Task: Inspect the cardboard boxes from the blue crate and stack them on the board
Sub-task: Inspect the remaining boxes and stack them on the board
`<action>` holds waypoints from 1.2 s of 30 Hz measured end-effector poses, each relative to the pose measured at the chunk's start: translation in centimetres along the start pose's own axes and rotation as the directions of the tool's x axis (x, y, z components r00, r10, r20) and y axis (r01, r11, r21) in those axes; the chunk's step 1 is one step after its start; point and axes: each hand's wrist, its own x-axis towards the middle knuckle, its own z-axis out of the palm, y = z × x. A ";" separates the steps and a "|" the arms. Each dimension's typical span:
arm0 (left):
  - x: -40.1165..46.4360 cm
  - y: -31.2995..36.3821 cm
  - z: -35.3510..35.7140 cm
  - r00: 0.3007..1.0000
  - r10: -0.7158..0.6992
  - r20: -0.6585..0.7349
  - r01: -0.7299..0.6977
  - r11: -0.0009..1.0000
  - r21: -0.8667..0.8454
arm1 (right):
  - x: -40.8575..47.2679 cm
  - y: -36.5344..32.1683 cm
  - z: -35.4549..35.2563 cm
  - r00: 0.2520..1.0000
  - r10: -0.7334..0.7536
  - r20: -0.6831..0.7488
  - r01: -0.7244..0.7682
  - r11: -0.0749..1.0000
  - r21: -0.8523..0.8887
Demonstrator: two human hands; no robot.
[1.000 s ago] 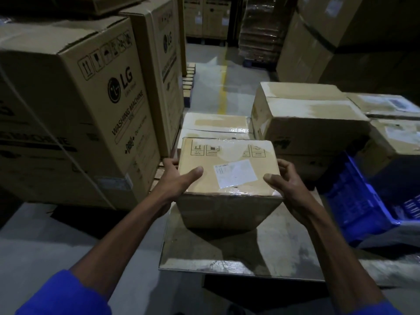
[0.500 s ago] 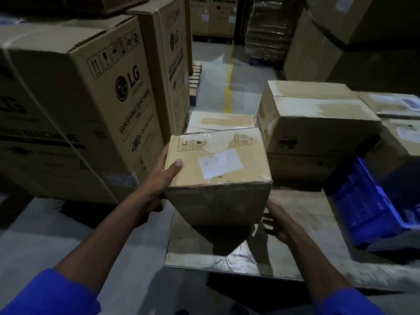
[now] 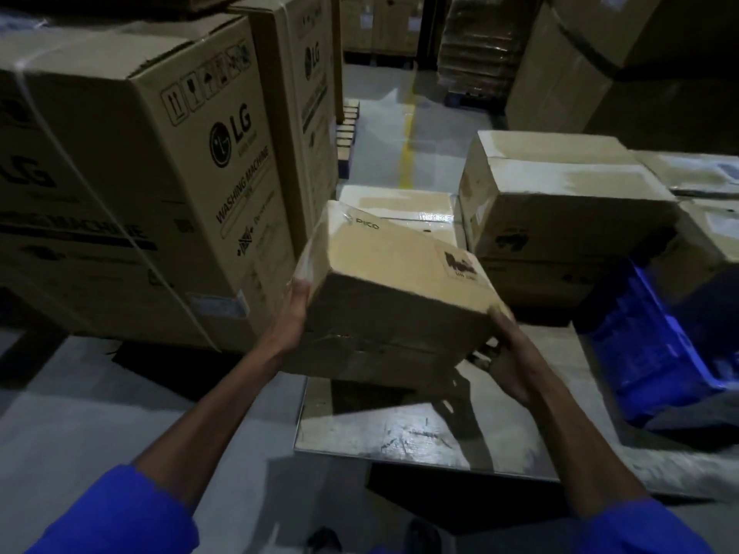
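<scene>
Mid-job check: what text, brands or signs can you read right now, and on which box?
"PICO": held box, upper left of its top face.
"LG", "WASHING MACHINE": big carton at left, under handling pictograms.
"LG": second carton behind it.
Dark mark on the held box's right corner: blurred, unreadable.

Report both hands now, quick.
Left hand: holding the tilted cardboard box at its left side.
Right hand: gripping the same box at its lower right corner.
</scene>
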 end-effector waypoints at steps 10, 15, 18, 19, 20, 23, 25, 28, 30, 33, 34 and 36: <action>-1.1 0.4 2.6 0.978 -0.199 0.055 0.206 0.917 -0.340 | -0.5 -0.1 -0.5 0.987 -0.160 -0.029 0.142 0.934 -0.328; -1.0 -0.3 2.6 0.985 -0.152 0.078 0.170 0.907 -0.384 | -0.5 -0.7 -0.8 0.959 -0.280 -0.044 0.215 0.818 -0.533; -0.9 -0.6 3.1 0.986 -0.154 0.063 0.166 0.928 -0.335 | 0.0 -0.3 -0.8 0.937 -0.325 -0.128 0.192 0.784 -0.590; -0.7 -0.9 3.3 0.988 -0.143 0.058 0.153 0.947 -0.281 | 0.2 -0.2 -0.8 0.937 -0.318 -0.148 0.172 0.784 -0.597; -0.6 -1.3 3.6 0.992 -0.112 0.051 0.121 0.966 -0.226 | 0.4 -0.1 -0.7 0.938 -0.306 -0.163 0.149 0.780 -0.608; -0.1 -1.8 4.4 0.998 -0.053 0.017 0.055 0.988 -0.146 | 1.1 -0.4 -0.2 0.936 -0.296 -0.190 0.110 0.760 -0.640; 0.5 -1.6 4.5 0.999 -0.043 0.005 0.044 0.991 -0.125 | 1.8 -0.5 0.1 0.931 -0.304 -0.204 0.098 0.744 -0.661; 1.4 -1.5 4.4 0.996 -0.079 0.043 0.082 0.994 -0.067 | 2.6 -0.5 0.2 0.929 -0.300 -0.217 0.071 0.720 -0.690; 1.7 -1.7 4.3 0.994 -0.092 0.059 0.093 0.996 -0.014 | 3.0 -0.3 0.0 0.930 -0.285 -0.234 0.039 0.706 -0.707; 1.9 -1.7 4.5 0.987 -0.140 0.083 0.133 0.988 0.079 | 3.4 0.4 -0.4 0.937 -0.235 -0.260 -0.023 0.698 -0.716; 2.0 -1.7 4.7 0.984 -0.154 0.087 0.145 0.984 0.099 | 3.4 0.7 -0.5 0.945 -0.205 -0.257 -0.043 0.698 -0.714; 2.5 -1.8 4.8 0.976 -0.193 0.100 0.179 0.974 0.138 | 3.6 1.1 -0.4 0.954 -0.162 -0.252 -0.074 0.688 -0.722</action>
